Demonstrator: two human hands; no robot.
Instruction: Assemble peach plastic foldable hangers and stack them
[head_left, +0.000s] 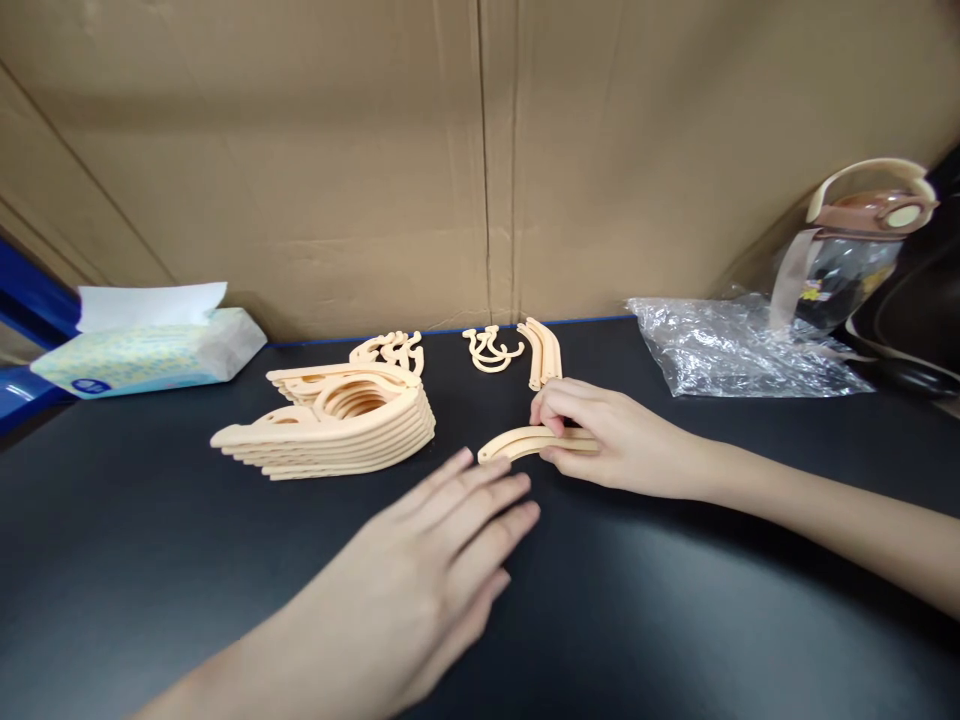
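Note:
My right hand [611,440] pinches a curved cream plastic hanger arm [517,438] low over the black table; its right end is hidden by the fingers. My left hand [427,575] reaches in from the lower left with its fingers stretched out, slightly blurred. Its fingertips are close to the arm's left end; whether they touch it I cannot tell. Just behind my right hand lie more curved hanger arms [549,350] side by side. Loose cream hooks [491,366] are left of these. Further left is a neat stack of folded hangers [409,425], with more hooks [394,350] behind it.
A tissue pack [165,355] stands at the back left. At the back right, a crinkled clear plastic bag [735,350] lies in front of a transparent bottle [851,270] with a brown lid. Cardboard [360,170] walls off the rear edge of the black table [675,610].

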